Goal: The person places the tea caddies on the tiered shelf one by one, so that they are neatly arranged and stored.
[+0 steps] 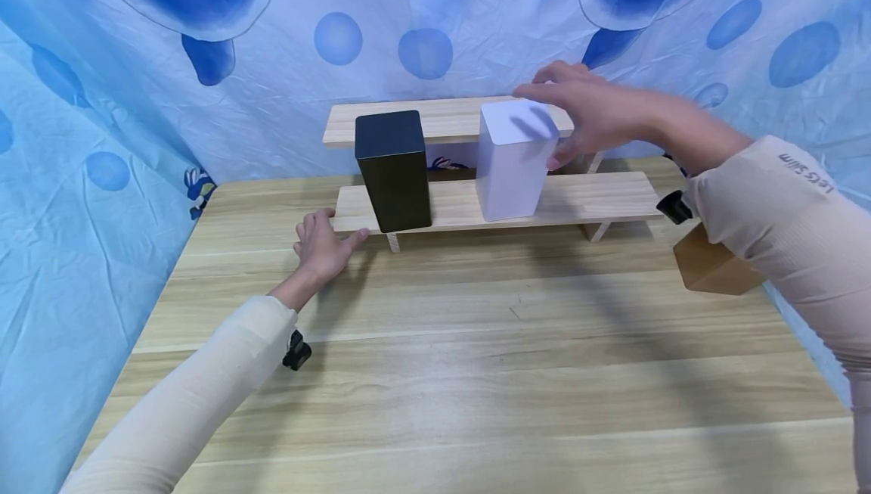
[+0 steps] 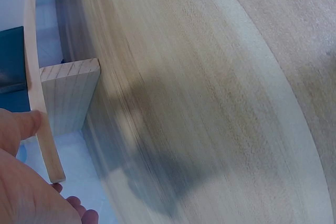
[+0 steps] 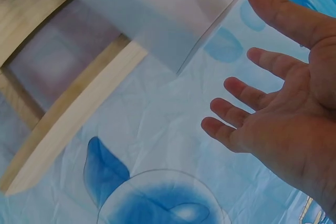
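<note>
A two-tier wooden shelf [image 1: 599, 197] stands at the back of the table. On its lower board are a tall black box [image 1: 396, 184] and, to the right, a tall white box [image 1: 512, 172], both upright. My left hand [image 1: 321, 248] grips the left end of the lower board, thumb on its front edge [image 2: 46, 145]. Beside the white box's upper right side, my right hand [image 1: 592, 110] has its fingers spread. In the right wrist view these fingers [image 3: 239, 90] are extended and separate from the white box, with the thumb near its edge.
A brown box [image 1: 714, 261] sits at the table's right edge, partly hidden by the right sleeve. Behind the shelf hangs a blue curtain [image 1: 286, 85] with cartoon dolphins, which also covers the left side. The wooden table [image 1: 435, 373] extends toward me.
</note>
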`<state>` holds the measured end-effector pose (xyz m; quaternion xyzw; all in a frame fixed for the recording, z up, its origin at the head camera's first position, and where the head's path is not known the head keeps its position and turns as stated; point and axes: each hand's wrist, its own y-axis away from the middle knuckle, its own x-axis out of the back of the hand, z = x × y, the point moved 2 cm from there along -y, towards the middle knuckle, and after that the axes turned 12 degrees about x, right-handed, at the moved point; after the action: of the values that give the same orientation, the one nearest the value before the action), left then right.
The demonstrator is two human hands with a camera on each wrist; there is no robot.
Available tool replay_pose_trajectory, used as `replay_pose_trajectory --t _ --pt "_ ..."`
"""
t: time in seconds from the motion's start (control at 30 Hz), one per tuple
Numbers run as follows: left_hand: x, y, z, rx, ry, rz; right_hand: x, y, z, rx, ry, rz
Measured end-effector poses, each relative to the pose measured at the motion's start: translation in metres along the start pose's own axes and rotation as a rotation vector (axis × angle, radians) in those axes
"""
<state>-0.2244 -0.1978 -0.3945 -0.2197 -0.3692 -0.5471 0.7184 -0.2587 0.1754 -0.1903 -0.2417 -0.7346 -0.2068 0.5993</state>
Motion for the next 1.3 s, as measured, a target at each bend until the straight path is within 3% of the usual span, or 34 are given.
replay_pose_trajectory --t 0.17,0.47,0.73,1.3 --pt "0.001 0.0 0.0 -0.001 0.004 0.001 -0.001 0.013 0.005 -0.023 -0.027 0.0" --pt "0.001 0.0 0.001 0.0 0.0 -0.004 -0.005 0.029 0.012 0.004 -0.041 0.089" --pt "-0.001 0.001 0.003 0.005 0.008 -0.014 -0.009 0.051 0.016 -0.027 -0.013 0.072" --pt "-0.001 0.0 0.004 -0.006 0.012 -0.011 -0.027 0.09 0.032 0.008 0.017 0.133"
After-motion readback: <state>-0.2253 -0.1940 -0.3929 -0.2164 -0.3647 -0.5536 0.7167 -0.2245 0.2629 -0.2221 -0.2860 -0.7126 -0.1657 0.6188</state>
